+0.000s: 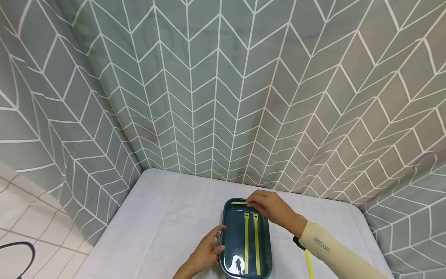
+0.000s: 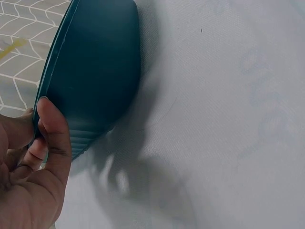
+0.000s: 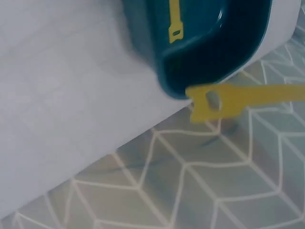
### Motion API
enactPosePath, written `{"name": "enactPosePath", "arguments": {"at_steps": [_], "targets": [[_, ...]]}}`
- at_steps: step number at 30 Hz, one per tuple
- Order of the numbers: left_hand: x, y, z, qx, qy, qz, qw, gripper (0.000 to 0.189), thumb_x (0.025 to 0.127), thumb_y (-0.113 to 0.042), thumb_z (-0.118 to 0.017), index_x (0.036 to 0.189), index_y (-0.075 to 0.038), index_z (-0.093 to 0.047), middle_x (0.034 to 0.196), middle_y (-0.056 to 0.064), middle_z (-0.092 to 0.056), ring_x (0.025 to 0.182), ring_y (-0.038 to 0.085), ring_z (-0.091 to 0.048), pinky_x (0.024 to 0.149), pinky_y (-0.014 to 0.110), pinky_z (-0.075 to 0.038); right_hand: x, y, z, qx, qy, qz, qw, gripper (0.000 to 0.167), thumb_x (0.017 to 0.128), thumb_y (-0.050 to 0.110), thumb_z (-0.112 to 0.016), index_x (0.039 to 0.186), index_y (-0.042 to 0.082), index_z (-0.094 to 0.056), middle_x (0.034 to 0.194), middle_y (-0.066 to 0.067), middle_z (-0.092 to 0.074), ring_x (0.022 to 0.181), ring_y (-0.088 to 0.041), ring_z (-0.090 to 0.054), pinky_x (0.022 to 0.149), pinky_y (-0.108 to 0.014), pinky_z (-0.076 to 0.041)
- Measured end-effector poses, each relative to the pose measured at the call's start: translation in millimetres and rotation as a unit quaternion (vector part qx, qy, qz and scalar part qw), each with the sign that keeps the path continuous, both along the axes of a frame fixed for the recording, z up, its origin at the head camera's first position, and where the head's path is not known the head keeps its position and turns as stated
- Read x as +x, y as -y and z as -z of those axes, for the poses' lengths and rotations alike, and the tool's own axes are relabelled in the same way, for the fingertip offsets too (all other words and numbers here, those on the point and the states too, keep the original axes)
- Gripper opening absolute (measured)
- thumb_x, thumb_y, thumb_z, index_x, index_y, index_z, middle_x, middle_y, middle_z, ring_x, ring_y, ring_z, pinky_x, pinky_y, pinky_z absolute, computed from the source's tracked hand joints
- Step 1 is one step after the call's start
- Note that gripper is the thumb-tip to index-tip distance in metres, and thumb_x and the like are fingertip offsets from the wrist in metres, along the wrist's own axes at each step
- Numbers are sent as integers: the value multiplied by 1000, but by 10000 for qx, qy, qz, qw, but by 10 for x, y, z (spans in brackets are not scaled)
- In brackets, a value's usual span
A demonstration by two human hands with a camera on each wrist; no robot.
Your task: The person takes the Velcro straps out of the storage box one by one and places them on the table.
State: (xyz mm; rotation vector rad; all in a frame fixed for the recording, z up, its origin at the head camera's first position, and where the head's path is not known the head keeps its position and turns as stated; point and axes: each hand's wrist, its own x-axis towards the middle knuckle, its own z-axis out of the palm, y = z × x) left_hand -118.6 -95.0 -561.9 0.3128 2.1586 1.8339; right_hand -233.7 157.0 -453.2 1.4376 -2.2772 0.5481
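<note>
A deep teal tray [image 1: 235, 240] with rounded corners sits at the table's front. My left hand [image 1: 205, 252] grips its left rim; in the left wrist view, thumb and fingers [image 2: 55, 133] pinch the rim beside the tray's outer wall [image 2: 100, 57]. Above the far end, my right hand [image 1: 270, 207] pinches a yellow cable strap [image 1: 238, 202]. That strap's slotted head [image 3: 224, 102] sticks out past the tray's corner in the right wrist view, where the fingers are out of sight. Two more yellow straps, one left [image 1: 246, 240] and one right [image 1: 257, 240], lie lengthwise inside the tray.
Another yellow strap [image 1: 309, 265] lies on the white-covered table [image 1: 174, 209], partly hidden under the right forearm. Grey curtains [image 1: 223, 97] with white chevron lines hang behind and at both sides. A black cable loop [image 1: 29, 248] shows over the tiled floor at the left.
</note>
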Motion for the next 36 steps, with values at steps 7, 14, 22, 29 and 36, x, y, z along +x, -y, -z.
{"name": "enactPosePath", "arguments": {"at_steps": [7, 14, 22, 29, 36], "targets": [[-7, 8, -13, 0, 51, 9, 10000, 58, 94, 8, -60, 147, -3, -39, 104, 10, -44, 48, 6, -54, 45, 32, -56, -10, -326, -10, -533, 328, 574, 9964, 29, 75, -1, -83, 98, 15, -73, 90, 7, -70, 78, -5, -65, 66, -15, -54], [-17, -3, -9, -6, 159, -21, 9999, 59, 94, 8, -60, 148, -4, -39, 103, 9, -43, 49, 8, -54, 47, 38, -57, 36, -574, 25, -883, 459, 1197, 9878, 27, 75, -1, -83, 94, 16, -73, 88, 10, -70, 73, -2, -62, 61, -12, -50], [-20, -7, 6, 57, 166, 0, 9998, 59, 94, 8, -60, 147, -4, -39, 103, 9, -43, 49, 8, -54, 45, 35, -57, 137, -779, 133, -1151, 1042, 2411, 9580, 19, 76, 3, -83, 90, 13, -75, 82, 7, -74, 73, -4, -68, 65, -17, -58], [-23, -2, -4, -4, 191, -11, 9998, 59, 94, 8, -60, 148, -5, -39, 104, 10, -43, 50, 9, -55, 45, 34, -56, 233, -973, 271, -1407, 2156, 3333, 9070, 10, 84, 9, -80, 93, 7, -76, 79, 0, -75, 70, -9, -71, 61, -20, -58], [-24, -1, -14, 18, 160, 28, 9999, 59, 93, 9, -60, 147, -4, -39, 103, 9, -43, 48, 8, -55, 45, 32, -56, 345, -1117, 459, -1685, 3818, 4065, 8128, 25, 88, 13, -77, 102, -7, -73, 82, -10, -76, 69, -14, -71, 62, -20, -59]]}}
